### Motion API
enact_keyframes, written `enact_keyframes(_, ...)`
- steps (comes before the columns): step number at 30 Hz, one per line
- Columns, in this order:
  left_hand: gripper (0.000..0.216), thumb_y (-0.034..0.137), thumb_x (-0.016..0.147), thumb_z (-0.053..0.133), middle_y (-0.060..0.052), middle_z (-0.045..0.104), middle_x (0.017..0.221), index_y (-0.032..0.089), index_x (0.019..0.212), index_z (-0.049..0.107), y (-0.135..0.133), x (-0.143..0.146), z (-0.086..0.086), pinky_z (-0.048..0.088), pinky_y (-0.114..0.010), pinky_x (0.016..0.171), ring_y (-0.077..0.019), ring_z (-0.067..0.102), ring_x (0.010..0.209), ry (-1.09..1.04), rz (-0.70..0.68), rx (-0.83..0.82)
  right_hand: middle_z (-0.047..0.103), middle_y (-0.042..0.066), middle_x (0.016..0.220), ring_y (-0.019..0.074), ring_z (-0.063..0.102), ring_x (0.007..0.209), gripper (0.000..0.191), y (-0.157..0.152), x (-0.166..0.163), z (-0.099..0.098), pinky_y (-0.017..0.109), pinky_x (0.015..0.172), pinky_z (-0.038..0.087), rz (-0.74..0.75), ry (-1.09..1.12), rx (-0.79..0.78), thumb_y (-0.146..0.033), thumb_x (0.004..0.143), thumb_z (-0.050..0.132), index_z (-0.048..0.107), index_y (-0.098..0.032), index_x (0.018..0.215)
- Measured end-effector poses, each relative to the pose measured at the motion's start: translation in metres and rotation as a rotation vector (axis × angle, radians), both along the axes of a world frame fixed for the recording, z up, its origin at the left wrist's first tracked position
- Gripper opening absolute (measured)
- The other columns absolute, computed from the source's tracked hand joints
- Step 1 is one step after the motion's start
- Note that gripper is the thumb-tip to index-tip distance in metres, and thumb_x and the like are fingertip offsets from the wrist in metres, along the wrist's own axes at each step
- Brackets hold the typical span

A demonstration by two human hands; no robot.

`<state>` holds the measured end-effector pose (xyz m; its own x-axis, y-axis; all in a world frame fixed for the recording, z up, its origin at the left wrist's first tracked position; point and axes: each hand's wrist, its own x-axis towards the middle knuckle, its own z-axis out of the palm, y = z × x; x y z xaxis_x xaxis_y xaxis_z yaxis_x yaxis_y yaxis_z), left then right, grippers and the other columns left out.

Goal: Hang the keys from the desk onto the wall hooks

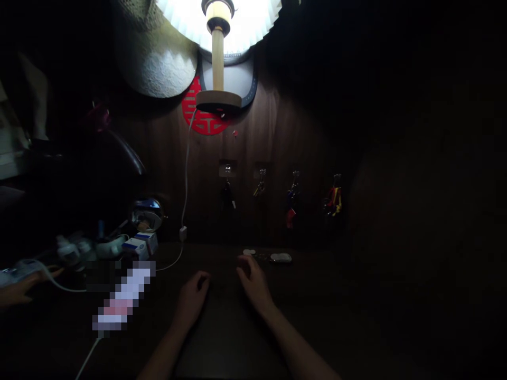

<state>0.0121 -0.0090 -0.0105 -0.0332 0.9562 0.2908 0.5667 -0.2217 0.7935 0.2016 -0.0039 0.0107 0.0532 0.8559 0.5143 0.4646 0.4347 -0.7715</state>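
In the head view, the left grip (pixel 194 294) is curling loosely, thumb and forefinger lying close together; whether anything is inside it, I cannot tell. The right grip (pixel 250 272) is curving partly open, thumb and fingers standing apart, and is holding nothing that shows. Just beyond its fingertips a small white item (pixel 249 252) is lying, and a grey oblong case (pixel 281 258) is lying just to its right, its contents not showing.

To the left of the left grip, white-and-blue boxes (pixel 139 246) are standing behind a glowing, blurred device (pixel 125 296) with cables running from it. Farther left, a pale bottle (pixel 68 251) is standing among dim containers; what they are holding is too dark to tell. Another person's hand (pixel 19 291) is reaching in at the far left.

Below both grips the dark tabletop (pixel 229 332) is stretching back to a wood-grained wall (pixel 265 126). Beyond the left grip, a round mirror (pixel 147 214) is standing behind the boxes. High above both grips, a lamp (pixel 217 58) is shining before a red ornament (pixel 209 124), a cap (pixel 243 79) and a pale hat (pixel 166 74). Beyond the right grip, keys (pixel 259 188) and colourful trinkets (pixel 335 201) are hanging from hooks.
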Motion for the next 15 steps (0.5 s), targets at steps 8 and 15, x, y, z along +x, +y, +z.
enact_keyframes(8,0.024,0.032,0.077,0.044,-0.001,0.071,0.094,0.024,0.088,0.063,-0.0009,-0.001,-0.0017,0.048,-0.032,0.083,-0.0194,0.065,0.091,-0.01,-0.016,0.031,0.063,0.004,0.102,0.0186,0.06,0.1,0.031,-0.0126,-0.0061,-0.0097,0.032,0.089,0.047,0.086,-0.215,0.0,-0.013,0.079,0.044,0.059,-0.024,0.104)
enact_keyframes(15,0.026,0.034,0.078,0.043,-0.002,0.071,0.096,0.024,0.092,0.063,0.0007,-0.0028,-0.0072,0.049,-0.033,0.083,-0.0193,0.065,0.092,-0.056,0.007,0.028,0.064,0.005,0.095,0.0182,0.062,0.093,0.026,-0.0101,-0.0038,-0.0107,0.031,0.085,0.048,0.051,-0.241,-0.01,-0.011,0.08,0.043,0.061,-0.021,0.095)
